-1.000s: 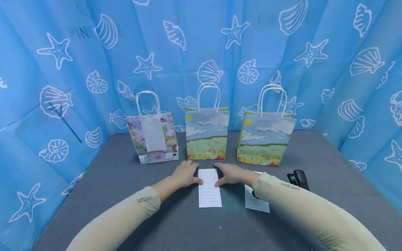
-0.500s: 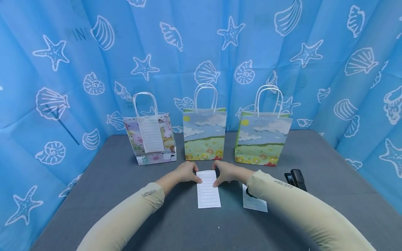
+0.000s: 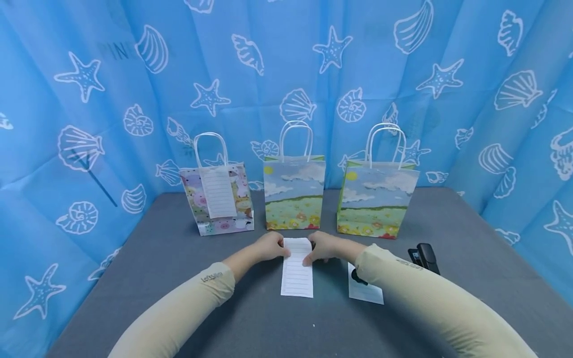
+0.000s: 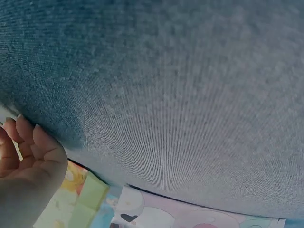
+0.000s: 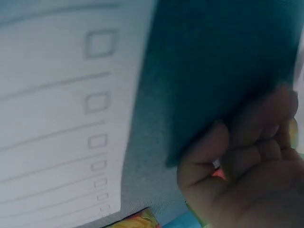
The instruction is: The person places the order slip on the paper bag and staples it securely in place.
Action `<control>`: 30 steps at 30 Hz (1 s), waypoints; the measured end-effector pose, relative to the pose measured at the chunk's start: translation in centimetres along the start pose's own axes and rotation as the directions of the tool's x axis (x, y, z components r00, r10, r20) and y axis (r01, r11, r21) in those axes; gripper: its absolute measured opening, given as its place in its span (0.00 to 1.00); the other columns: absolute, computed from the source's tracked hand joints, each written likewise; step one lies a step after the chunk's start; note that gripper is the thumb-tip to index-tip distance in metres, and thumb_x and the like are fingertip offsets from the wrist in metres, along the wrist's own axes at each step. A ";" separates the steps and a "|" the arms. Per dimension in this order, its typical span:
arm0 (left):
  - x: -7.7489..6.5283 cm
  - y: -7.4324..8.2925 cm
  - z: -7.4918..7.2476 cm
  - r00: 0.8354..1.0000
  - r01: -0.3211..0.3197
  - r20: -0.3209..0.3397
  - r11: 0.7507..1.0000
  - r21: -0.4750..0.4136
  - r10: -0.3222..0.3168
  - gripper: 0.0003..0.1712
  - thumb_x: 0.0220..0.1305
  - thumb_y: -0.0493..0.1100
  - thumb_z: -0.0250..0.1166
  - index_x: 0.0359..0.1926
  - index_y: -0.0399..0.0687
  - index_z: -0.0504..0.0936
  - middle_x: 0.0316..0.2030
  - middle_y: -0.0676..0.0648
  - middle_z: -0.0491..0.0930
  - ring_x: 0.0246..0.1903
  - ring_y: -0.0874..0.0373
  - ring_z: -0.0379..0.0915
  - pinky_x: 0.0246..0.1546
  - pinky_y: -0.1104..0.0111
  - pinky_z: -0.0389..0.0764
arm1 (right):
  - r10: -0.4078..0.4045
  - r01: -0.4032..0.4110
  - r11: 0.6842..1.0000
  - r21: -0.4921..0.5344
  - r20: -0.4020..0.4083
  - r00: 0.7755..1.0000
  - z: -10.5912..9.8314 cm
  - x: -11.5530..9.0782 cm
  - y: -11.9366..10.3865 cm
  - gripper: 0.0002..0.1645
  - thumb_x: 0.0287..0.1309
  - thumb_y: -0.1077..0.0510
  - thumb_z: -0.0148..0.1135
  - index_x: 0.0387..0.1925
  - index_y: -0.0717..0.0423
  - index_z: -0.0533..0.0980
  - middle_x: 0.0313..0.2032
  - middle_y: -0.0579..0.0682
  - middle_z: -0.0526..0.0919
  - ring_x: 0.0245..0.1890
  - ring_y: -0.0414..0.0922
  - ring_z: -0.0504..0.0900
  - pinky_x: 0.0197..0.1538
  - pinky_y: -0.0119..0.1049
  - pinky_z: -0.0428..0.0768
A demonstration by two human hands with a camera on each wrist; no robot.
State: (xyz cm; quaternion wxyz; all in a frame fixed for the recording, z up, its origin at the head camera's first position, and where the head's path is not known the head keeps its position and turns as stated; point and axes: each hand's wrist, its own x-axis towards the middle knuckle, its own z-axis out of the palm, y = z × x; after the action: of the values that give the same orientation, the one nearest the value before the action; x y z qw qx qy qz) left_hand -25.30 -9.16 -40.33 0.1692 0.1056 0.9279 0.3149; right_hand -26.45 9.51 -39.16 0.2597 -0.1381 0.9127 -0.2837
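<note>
Near the table's middle lies a narrow white checklist slip (image 3: 297, 278) with ruled lines, its top end slightly raised and bowed. My left hand (image 3: 271, 246) pinches its upper left edge, thumb on the face. At the upper right edge my right hand (image 3: 326, 246) pinches it the same way; the fingers behind the paper are hidden. In the left wrist view the left hand (image 4: 35, 161) shows curled at the frame's edge. The right wrist view shows the right hand (image 5: 251, 161) with curled fingers, beside a second checklist slip (image 5: 57, 114), which lies under my right forearm.
Behind the hands stand a farm-animal paper bag (image 3: 243, 199) with a checklist slip (image 3: 219, 194) on its front and two meadow-print paper bags, one central (image 3: 294, 194), one right (image 3: 378, 199). A black stapler (image 3: 428, 258) lies at right. A blue shell-print curtain (image 3: 286, 59) backs the grey table.
The fingers of both hands have closed in around the upper edges of the slip. Its top end has risen a little and bends. The bags and stapler stay put.
</note>
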 end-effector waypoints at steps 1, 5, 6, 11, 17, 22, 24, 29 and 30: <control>-0.1 0.0 0.0 1.000 0.001 -0.002 1.000 -0.020 -0.001 0.12 0.62 0.40 0.68 0.25 0.41 0.76 0.19 0.51 0.69 0.20 0.60 0.61 0.22 0.71 0.62 | -0.004 0.004 0.999 0.042 -0.012 1.000 -0.1 -0.1 0.0 0.14 0.56 0.56 0.71 0.38 0.59 0.76 0.26 0.49 0.75 0.23 0.43 0.72 0.24 0.34 0.71; -0.5 0.2 -0.6 1.000 -0.004 -0.021 0.993 -0.121 0.002 0.10 0.63 0.39 0.67 0.27 0.38 0.79 0.21 0.51 0.73 0.21 0.60 0.61 0.22 0.71 0.63 | -0.017 0.032 0.968 0.249 -0.063 0.998 -0.4 -0.5 0.0 0.08 0.62 0.58 0.65 0.37 0.60 0.79 0.19 0.49 0.70 0.17 0.42 0.66 0.22 0.33 0.64; -0.6 0.3 -0.9 1.000 -0.015 -0.028 0.989 -0.146 0.011 0.09 0.63 0.39 0.67 0.28 0.37 0.80 0.22 0.51 0.74 0.21 0.60 0.61 0.23 0.71 0.63 | -0.021 0.041 0.953 0.299 -0.070 0.997 -0.5 -0.6 0.0 0.07 0.63 0.59 0.64 0.38 0.60 0.79 0.19 0.48 0.70 0.17 0.42 0.65 0.22 0.32 0.64; -1.1 1.1 -2.5 0.997 -0.070 -0.059 0.973 -0.219 0.058 0.14 0.65 0.38 0.65 0.23 0.39 0.75 0.21 0.51 0.68 0.21 0.59 0.56 0.24 0.69 0.61 | -0.046 0.091 0.897 0.433 -0.112 0.993 -1.5 -1.0 -0.3 0.08 0.65 0.60 0.61 0.40 0.63 0.78 0.19 0.48 0.67 0.16 0.42 0.60 0.24 0.35 0.60; -1.4 1.9 -3.8 0.994 -0.103 -0.070 0.964 -0.244 0.089 0.17 0.66 0.39 0.64 0.21 0.42 0.70 0.20 0.51 0.65 0.22 0.59 0.57 0.26 0.69 0.62 | -0.067 0.130 0.879 0.459 -0.151 0.986 -2.5 -1.3 -0.8 0.08 0.65 0.60 0.61 0.39 0.64 0.78 0.17 0.48 0.65 0.15 0.42 0.59 0.25 0.38 0.60; -1.7 2.2 -4.0 0.992 -0.110 -0.093 0.955 -0.274 0.087 0.13 0.67 0.38 0.63 0.25 0.39 0.74 0.22 0.50 0.68 0.25 0.58 0.61 0.28 0.69 0.64 | -0.080 0.142 0.871 0.470 -0.150 0.985 -3.1 -1.5 -0.9 0.08 0.66 0.60 0.61 0.39 0.63 0.78 0.19 0.48 0.66 0.16 0.42 0.60 0.25 0.36 0.60; -1.7 2.3 -4.1 0.991 -0.107 -0.104 0.951 -0.291 0.080 0.12 0.67 0.38 0.62 0.27 0.37 0.76 0.24 0.49 0.70 0.27 0.58 0.62 0.30 0.68 0.64 | -0.085 0.148 0.867 0.476 -0.151 0.985 -3.3 -1.5 -0.9 0.09 0.66 0.59 0.61 0.39 0.63 0.78 0.20 0.48 0.67 0.17 0.42 0.60 0.26 0.36 0.61; -1.8 2.6 -4.1 0.989 -0.097 -0.138 0.943 -0.320 0.055 0.09 0.68 0.38 0.62 0.32 0.35 0.80 0.30 0.48 0.76 0.30 0.57 0.66 0.32 0.68 0.68 | -0.092 0.161 0.862 0.482 -0.164 0.982 -3.6 -1.7 -1.0 0.09 0.66 0.58 0.61 0.38 0.63 0.77 0.22 0.49 0.67 0.18 0.42 0.62 0.26 0.36 0.62; -1.8 2.7 -4.1 0.988 -0.097 -0.146 0.942 -0.320 0.052 0.09 0.68 0.39 0.62 0.33 0.35 0.80 0.30 0.48 0.77 0.31 0.57 0.66 0.32 0.68 0.68 | -0.093 0.164 0.859 0.486 -0.167 0.982 -3.7 -1.7 -1.0 0.09 0.66 0.58 0.60 0.38 0.63 0.77 0.22 0.49 0.67 0.19 0.42 0.62 0.26 0.36 0.62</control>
State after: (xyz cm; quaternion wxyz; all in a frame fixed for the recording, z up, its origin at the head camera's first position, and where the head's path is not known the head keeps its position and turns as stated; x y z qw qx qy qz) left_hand -24.95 -9.90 -35.18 0.1087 0.0897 0.8677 0.4767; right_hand -26.98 11.05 -35.28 0.2036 -0.1073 0.8132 -0.5345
